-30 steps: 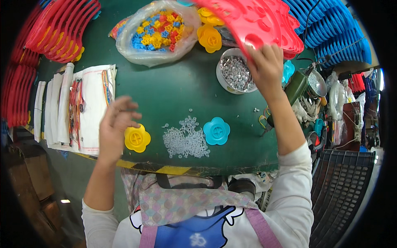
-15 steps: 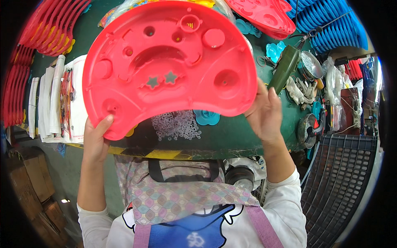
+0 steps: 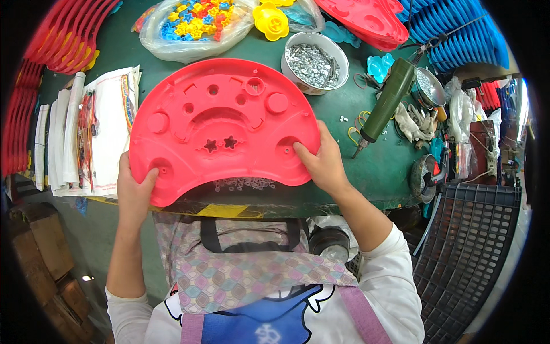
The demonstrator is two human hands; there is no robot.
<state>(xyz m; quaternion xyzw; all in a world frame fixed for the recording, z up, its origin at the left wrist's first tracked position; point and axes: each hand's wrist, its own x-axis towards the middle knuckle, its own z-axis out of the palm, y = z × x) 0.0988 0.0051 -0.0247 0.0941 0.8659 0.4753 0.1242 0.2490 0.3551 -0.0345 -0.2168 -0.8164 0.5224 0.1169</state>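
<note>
A red crescent-shaped plastic panel [image 3: 229, 163] with round hollows and two star-shaped holes lies low over the near part of the green table. My left hand [image 3: 136, 186] grips its lower left end, thumb on top in the hollow and fingers hidden beneath. On the right end my right hand [image 3: 322, 162] is closed in the same way, thumb by the other hollow. Small clear plastic rings [image 3: 243, 184] show under the panel's near edge. Right of the panel hangs a green electric screwdriver [image 3: 389, 103], tip down, apart from my hands.
Behind the panel stand a white bowl of screws [image 3: 314, 62] and a plastic bag of coloured star pieces [image 3: 197, 28]. White printed sheets [image 3: 106, 132] lie at left. Red panels [image 3: 69, 34] and blue panels [image 3: 467, 34] are stacked at the far sides. A dark plastic crate [image 3: 470, 252] stands at right.
The red panel has come down and nearer to the table, uncovering the star pieces and screw bowl. My right hand moved left and down and now has its thumb over the panel.
</note>
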